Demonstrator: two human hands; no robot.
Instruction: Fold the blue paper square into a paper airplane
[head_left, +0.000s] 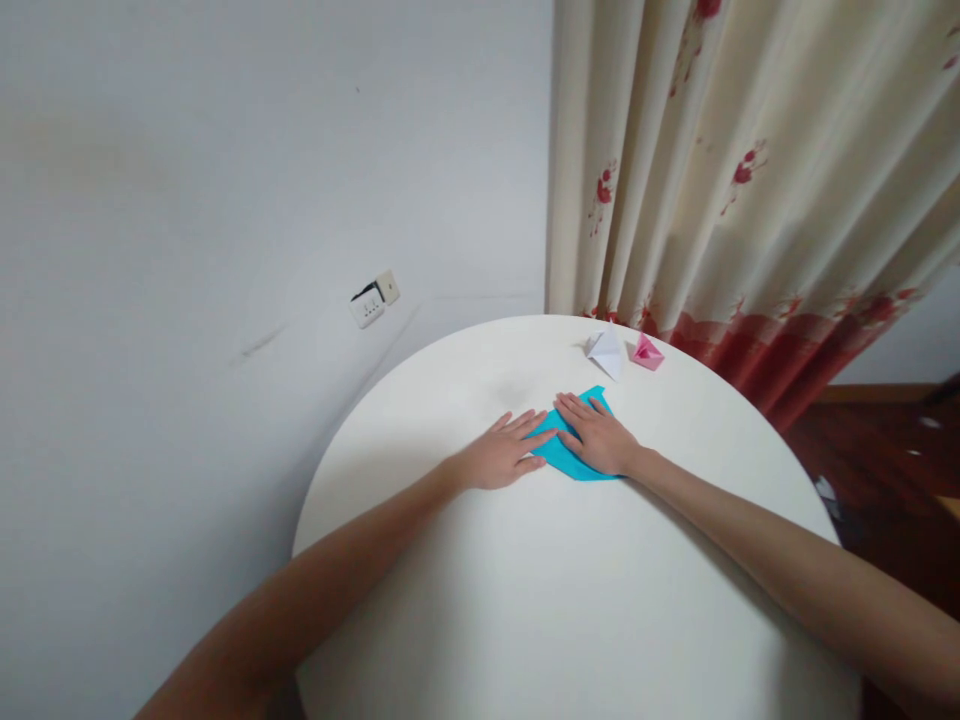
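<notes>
A folded sheet of blue paper [574, 465] lies flat on the white round table [510, 600]. My right hand [596, 437] rests on top of it with the fingers stretched out, covering much of its middle and right side. From the left, my left hand [502, 453] lies palm down, fingers spread, its fingertips over the paper's left corner. Neither hand grips anything. The paper's exact folds are partly hidden beneath my hands.
Near the table's far edge stand a white folded paper piece [606, 353] and a pink folded paper piece [646, 352]. Behind them hangs a cream and red curtain [675, 180]. The wall on the left carries a socket [368, 308].
</notes>
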